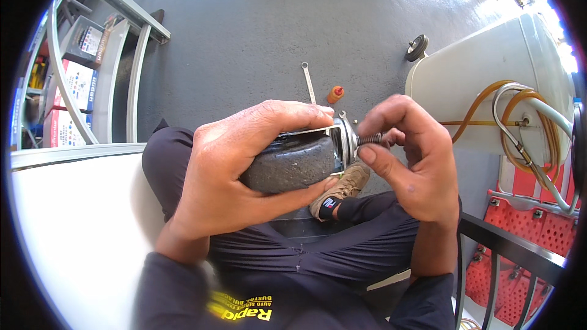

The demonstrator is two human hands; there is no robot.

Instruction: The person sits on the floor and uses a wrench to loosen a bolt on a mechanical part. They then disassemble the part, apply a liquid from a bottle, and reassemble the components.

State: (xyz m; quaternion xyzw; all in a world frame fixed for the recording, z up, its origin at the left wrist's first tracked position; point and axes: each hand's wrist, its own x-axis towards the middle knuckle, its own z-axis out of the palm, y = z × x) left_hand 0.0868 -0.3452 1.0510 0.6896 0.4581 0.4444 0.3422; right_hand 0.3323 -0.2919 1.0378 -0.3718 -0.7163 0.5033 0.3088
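Note:
My left hand is wrapped round a caster wheel, with a worn dark tread and a shiny metal fork. The caster lies sideways above my lap, its threaded stem pointing right. At the stem's base, the thumb and fingers of my right hand close round it in a pinch. Whether a nut or washer sits between those fingertips is hidden. Beyond my hands, a combination wrench lies on the floor beside a small orange bottle with a red cap.
On the right stands a pale wheeled tank with coiled amber hoses. Below it are red perforated panels and a black metal rail. At left, a metal frame stands by shelves of boxes. A white surface adjoins my left side.

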